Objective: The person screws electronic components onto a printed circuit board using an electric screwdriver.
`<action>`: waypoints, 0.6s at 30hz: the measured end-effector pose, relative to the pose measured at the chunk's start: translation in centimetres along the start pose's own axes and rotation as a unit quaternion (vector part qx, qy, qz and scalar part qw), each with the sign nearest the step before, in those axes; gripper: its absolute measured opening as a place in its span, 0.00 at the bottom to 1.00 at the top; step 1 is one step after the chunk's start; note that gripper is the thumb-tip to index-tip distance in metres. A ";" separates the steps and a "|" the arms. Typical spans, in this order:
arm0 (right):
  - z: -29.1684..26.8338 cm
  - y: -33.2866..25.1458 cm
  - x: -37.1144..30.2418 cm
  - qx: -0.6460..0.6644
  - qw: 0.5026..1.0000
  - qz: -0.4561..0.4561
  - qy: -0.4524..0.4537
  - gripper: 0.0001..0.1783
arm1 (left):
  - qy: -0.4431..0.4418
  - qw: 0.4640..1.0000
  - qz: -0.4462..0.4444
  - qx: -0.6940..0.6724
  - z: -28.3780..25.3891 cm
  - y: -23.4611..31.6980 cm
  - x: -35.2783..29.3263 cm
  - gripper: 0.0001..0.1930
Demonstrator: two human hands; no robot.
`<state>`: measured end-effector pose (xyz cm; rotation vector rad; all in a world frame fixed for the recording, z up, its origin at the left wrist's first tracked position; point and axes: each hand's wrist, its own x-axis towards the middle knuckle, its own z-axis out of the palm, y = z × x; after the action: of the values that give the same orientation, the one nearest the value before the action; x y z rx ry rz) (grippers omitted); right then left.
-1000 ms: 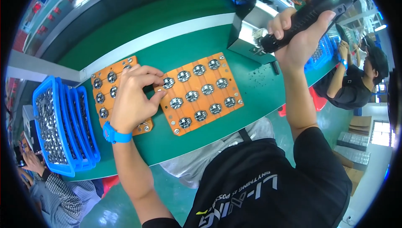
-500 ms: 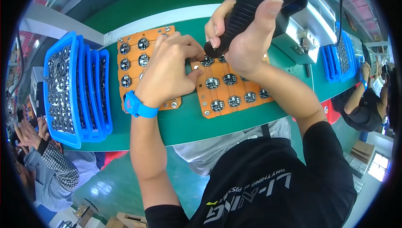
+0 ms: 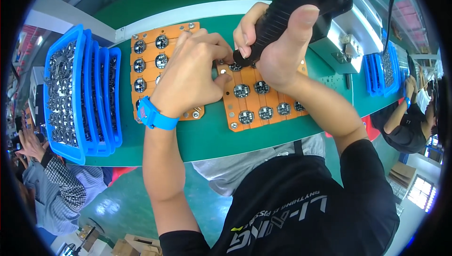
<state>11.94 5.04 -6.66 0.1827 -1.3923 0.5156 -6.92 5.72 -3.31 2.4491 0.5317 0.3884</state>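
Note:
My right hand (image 3: 278, 53) is wrapped round a thick black electric screwdriver (image 3: 273, 25), its grip ribbed and its thumb pointing up. The driver's nose points down onto a small round circuit board (image 3: 235, 67) at the far left corner of an orange fixture plate (image 3: 254, 126). With fingers bent, my left hand (image 3: 193, 68) grips that plate's left edge, the thumb on the edge and the index fingertip beside the driver's nose. Beneath this hand lies a second orange plate (image 3: 149, 51), partly covered, with more round boards seated in it. The screwdriver's very tip is hidden.
Upright blue trays (image 3: 80, 155) full of small dark parts stand at the left of the green table (image 3: 207, 138). A metal box-shaped machine (image 3: 341, 44) and more blue trays (image 3: 374, 75) stand at the right. A black cable (image 3: 394, 6) hangs down there. People work at both sides.
The view has shifted slightly. Both hands and the screwdriver keep nearly the same place over the right plate, with the driver still on the same round board.

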 end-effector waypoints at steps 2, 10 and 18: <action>-0.3 0.0 -0.1 -0.009 1.000 0.002 -0.011 0.52 | 0.037 0.999 0.027 0.010 0.2 -0.1 0.2 0.10; 5.0 -2.3 -0.3 -0.144 0.918 0.231 0.290 0.17 | 0.033 0.999 0.017 0.009 0.1 0.2 0.3 0.10; 6.8 -3.7 0.6 -0.215 0.853 0.323 0.350 0.42 | 0.015 1.000 0.004 0.012 -0.1 0.5 0.3 0.09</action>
<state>7.61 -0.92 -4.21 -0.8036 -0.7775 0.7089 -6.62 5.57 -2.88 2.4717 0.5425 0.4238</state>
